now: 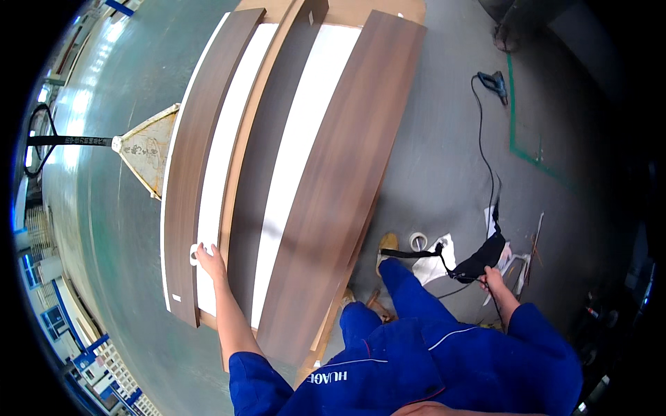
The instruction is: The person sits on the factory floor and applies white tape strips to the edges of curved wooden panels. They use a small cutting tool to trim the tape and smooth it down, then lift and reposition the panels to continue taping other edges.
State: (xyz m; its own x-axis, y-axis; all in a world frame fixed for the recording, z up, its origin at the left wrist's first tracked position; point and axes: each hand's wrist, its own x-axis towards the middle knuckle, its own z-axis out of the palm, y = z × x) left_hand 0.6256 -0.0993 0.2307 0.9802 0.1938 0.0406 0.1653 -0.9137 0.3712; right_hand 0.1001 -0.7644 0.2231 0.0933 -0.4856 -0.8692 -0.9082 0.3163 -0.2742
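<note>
Gripped between the left hand's fingers, a white roll is held at the right edge of the left brown board; contact with the board can't be told. Wide brown board, farther right, isn't gripped. Black fabric bundle is clamped near its lower right end by the right hand. Step, as judged: roll being positioned, bundle being steadied; firm grips are called for next.
</note>
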